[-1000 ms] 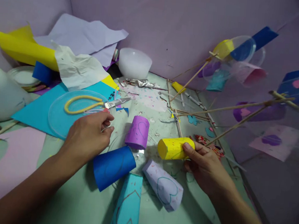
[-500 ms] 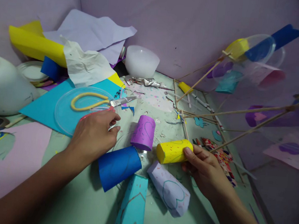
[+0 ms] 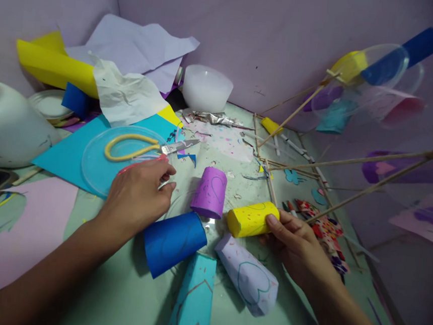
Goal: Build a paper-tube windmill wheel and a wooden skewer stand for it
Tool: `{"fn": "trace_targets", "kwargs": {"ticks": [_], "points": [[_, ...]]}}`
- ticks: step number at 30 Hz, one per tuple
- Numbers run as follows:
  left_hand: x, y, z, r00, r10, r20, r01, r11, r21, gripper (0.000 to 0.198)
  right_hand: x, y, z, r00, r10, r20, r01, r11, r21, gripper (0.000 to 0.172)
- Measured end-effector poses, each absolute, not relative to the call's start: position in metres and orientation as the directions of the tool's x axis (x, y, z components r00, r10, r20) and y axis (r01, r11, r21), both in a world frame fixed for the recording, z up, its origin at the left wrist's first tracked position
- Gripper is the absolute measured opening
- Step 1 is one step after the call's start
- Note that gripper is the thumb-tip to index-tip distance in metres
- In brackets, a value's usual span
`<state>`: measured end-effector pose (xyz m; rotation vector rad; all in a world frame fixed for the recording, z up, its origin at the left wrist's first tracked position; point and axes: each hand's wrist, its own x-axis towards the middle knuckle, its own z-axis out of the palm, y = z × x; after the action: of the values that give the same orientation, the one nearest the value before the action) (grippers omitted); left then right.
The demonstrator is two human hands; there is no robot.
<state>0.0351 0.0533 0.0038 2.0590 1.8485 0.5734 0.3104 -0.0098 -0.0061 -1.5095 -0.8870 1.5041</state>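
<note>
My right hand (image 3: 300, 248) grips the end of a yellow paper-wrapped cup (image 3: 252, 219) lying on its side. My left hand (image 3: 137, 196) is curled, its fingers pinched on a thin clear plastic piece with a red edge (image 3: 137, 164) by a clear plastic plate (image 3: 98, 170). Between my hands a purple cup (image 3: 210, 192) stands upside down. A dark blue cup (image 3: 173, 242), a lilac cup (image 3: 247, 275) with a heart outline and a light blue cup (image 3: 191, 302) lie on the table in front of me.
Yellow-handled scissors (image 3: 142, 146) rest on the clear plate over blue paper (image 3: 63, 156). Crumpled paper sheets (image 3: 126, 68) and a white bowl (image 3: 207, 88) sit at the back. A stick frame (image 3: 353, 162) carrying decorated cups stands right. A white jug (image 3: 3, 126) is left.
The view has shifted a little. My right hand has lowered the yellow cup slightly toward the table. My left hand stays in place.
</note>
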Motion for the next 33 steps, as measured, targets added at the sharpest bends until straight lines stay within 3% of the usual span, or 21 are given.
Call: {"fn": "trace_targets", "kwargs": {"ticks": [25,30,33], "points": [[0.034,0.057,0.005,0.046,0.998,0.043,0.842,-0.062,0.535,0.028,0.3,-0.006,-0.005,0.045,0.916,-0.398,-0.089,-0.393,-0.915,0.035],[0.032,0.058,0.003,0.026,0.999,0.04,0.83,-0.044,0.555,0.029,0.3,-0.008,0.007,0.173,0.907,-0.384,0.07,-0.4,-0.914,0.053],[0.032,0.059,0.003,0.011,0.999,0.05,0.814,-0.038,0.579,0.032,0.305,-0.018,0.02,0.278,0.941,-0.195,0.334,-0.285,-0.899,0.057]]}}
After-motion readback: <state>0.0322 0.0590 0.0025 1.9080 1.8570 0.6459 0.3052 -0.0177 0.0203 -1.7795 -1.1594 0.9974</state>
